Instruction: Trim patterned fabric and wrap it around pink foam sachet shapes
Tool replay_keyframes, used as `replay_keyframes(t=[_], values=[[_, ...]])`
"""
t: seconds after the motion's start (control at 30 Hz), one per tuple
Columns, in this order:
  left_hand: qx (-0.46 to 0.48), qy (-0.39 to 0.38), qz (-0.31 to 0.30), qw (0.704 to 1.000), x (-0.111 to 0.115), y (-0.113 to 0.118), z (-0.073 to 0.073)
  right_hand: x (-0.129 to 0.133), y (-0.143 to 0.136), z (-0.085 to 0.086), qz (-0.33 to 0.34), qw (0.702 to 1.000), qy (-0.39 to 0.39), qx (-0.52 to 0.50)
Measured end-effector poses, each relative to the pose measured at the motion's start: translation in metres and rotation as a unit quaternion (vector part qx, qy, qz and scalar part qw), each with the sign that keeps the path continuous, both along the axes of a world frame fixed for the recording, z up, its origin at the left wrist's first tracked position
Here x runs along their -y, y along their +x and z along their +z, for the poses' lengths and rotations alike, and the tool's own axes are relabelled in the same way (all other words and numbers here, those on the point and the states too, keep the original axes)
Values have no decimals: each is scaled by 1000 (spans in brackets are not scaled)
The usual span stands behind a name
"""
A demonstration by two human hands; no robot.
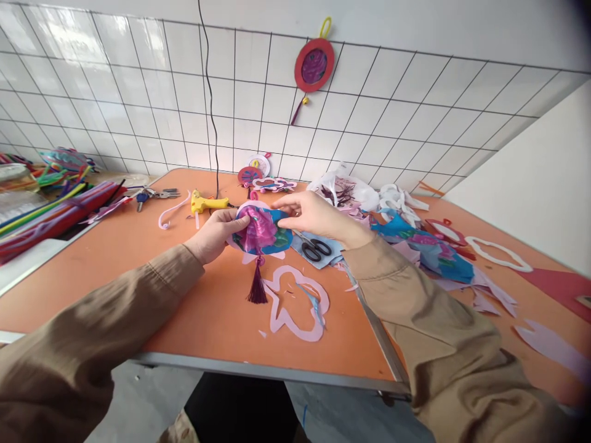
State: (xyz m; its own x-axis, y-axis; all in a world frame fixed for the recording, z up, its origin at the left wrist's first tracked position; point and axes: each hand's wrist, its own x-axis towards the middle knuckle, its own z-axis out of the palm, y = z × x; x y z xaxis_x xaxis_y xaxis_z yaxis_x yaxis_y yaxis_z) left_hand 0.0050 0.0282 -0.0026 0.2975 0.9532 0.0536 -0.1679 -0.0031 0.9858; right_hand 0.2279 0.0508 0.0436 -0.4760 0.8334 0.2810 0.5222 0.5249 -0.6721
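Observation:
My left hand (215, 234) grips a floral fabric ornament (261, 229) by its left side, thumb pressed on the front. The ornament is blue with a pink flower, a pale pink rim shows behind it, and a dark purple tassel (257, 286) hangs below. At its upper right edge, the thumb and fingers of my right hand (307, 212) close on the fabric; the fingertips are partly hidden. Under my right wrist lie black-handled scissors (316, 249) on light blue material. A pink flower-shaped paper frame (305, 332) lies on the table nearer to me.
A yellow glue gun (207, 203) lies left of the ornament, near pliers (167, 193). Blue floral fabric (436, 255) and paper scraps spread to the right. Finished-looking round ornaments (250, 176) rest at the back; a red one (314, 65) hangs on the tiled wall.

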Motion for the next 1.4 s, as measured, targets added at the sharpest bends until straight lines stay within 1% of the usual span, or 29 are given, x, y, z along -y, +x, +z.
replay_keyframes(t=[0.13, 0.23, 0.37, 0.47, 0.57, 0.63, 0.73, 0.93, 1.07, 1.13, 1.2, 1.3, 1.4], values=[[-15, 17, -15, 1000, -4, -5, 1, -1, -2, -4, 16, 1000, 0, -8], [-27, 36, -13, 999, -7, -9, 2, -3, -1, -5, 15, 999, 1, -28], [-28, 33, -6, 999, -7, -10, 2, -6, -2, -9, 36, 999, -17, -35], [-26, 24, -8, 999, -6, -8, 2, -4, -5, -11, 21, 1000, 4, -18], [-24, 16, -6, 1000, -6, -7, 2, 1, -8, -8, -4, 999, 39, 30], [-25, 16, -2, 1000, -6, -7, 2, 3, -9, -6, -8, 998, 47, 37], [-28, 23, 3, 999, -6, -8, 2, 3, -8, -6, -5, 999, 40, 27], [-60, 43, 1, 997, -9, -10, 0, -5, -5, -15, 7, 1000, 12, -4], [-89, 55, 17, 994, -11, -9, -3, -7, -4, -17, 0, 1000, 15, 14], [-96, 58, 28, 993, -11, -9, -4, -5, -5, -18, -7, 999, 46, 30], [-97, 62, 28, 993, -10, -8, -3, -1, -9, -18, -25, 994, 107, 22], [-95, 71, 15, 993, -7, -6, -1, 6, -17, -19, -50, 973, 227, -11], [-102, 86, 15, 991, -5, -4, -1, 12, -24, -22, -39, 954, 298, 10]])
